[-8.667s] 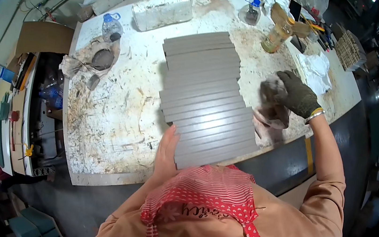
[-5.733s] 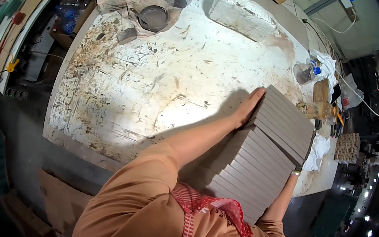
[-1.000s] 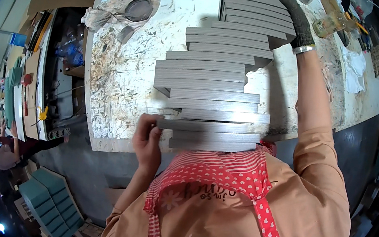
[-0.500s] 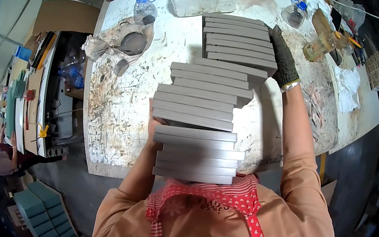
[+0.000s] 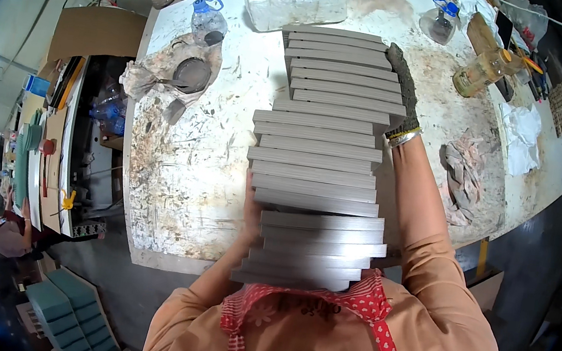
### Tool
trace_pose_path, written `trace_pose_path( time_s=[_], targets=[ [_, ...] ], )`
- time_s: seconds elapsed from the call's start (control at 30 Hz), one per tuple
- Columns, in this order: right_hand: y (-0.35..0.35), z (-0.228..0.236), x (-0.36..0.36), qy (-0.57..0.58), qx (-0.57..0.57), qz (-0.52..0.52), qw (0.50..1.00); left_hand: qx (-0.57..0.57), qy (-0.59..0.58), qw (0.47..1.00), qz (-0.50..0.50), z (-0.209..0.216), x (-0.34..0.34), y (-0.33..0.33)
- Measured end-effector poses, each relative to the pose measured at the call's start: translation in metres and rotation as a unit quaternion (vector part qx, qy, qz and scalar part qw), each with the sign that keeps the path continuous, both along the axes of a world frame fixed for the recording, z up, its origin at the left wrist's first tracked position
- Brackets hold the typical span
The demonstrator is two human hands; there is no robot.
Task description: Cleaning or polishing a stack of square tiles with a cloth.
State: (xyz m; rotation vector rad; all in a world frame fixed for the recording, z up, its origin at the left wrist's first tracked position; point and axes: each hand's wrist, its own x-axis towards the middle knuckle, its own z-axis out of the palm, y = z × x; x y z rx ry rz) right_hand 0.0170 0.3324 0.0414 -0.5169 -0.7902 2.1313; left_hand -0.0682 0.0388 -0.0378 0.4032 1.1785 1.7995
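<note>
A long pile of flat grey slabs (image 5: 319, 149), perhaps boards or shallow boxes, runs from the far part of the table toward my chest. Their edges are uneven, some jutting left and others right. Along the far right side of the pile lies my right hand (image 5: 406, 85), in a dark grey, dirty glove, its fingers stretched forward against the slab ends. A metal band circles that wrist. My left hand (image 5: 253, 204) is at the pile's left side, nearer to me, and the slabs cover most of its fingers. The nearest slabs (image 5: 318, 247) are shiny and touch my red apron.
The stained white table (image 5: 171, 211) holds a round pan (image 5: 192, 75) on a cloth, a blue-capped jug (image 5: 208, 23), a wrapped block (image 5: 295, 2) and a yellowish bottle (image 5: 479, 72). A crumpled rag (image 5: 462, 173) lies right of my arm. Another person (image 5: 8, 226) works far left.
The slabs' near and middle parts have shifted right and the far part slightly left, so the pile is straighter. My right hand has moved left and nearer, my left hand right.
</note>
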Motion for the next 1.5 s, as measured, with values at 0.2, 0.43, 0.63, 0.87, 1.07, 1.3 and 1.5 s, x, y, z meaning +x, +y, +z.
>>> trace_pose_path(
  time_s=[0.2,0.43,0.63,0.87,1.07,1.3,1.5],
  targets=[
    [0.017,-0.013,-0.004,-0.044,0.007,-0.004,0.999,-0.059,0.05,0.996,-0.043,0.013,-0.021,-0.006],
    [0.026,-0.011,0.007,-0.031,0.034,0.087,0.995,-0.16,0.079,0.982,-0.065,0.064,0.018,-0.084],
    [0.028,-0.013,-0.001,0.029,0.01,0.134,0.991,-0.085,0.132,0.987,-0.02,0.064,0.051,-0.111],
    [0.027,-0.008,0.007,0.003,0.024,0.098,0.995,-0.096,0.099,0.99,0.009,0.057,0.06,-0.128],
    [0.016,-0.005,0.004,-0.041,0.039,0.043,0.997,-0.199,0.395,0.887,-0.133,0.022,0.039,-0.115],
    [0.009,0.007,-0.001,-0.052,0.056,0.034,0.997,-0.15,0.238,0.957,-0.076,-0.062,0.059,-0.1],
    [0.009,0.003,0.01,-0.046,0.02,0.019,0.999,-0.145,0.35,0.906,-0.188,0.047,-0.03,-0.066]
  ],
)
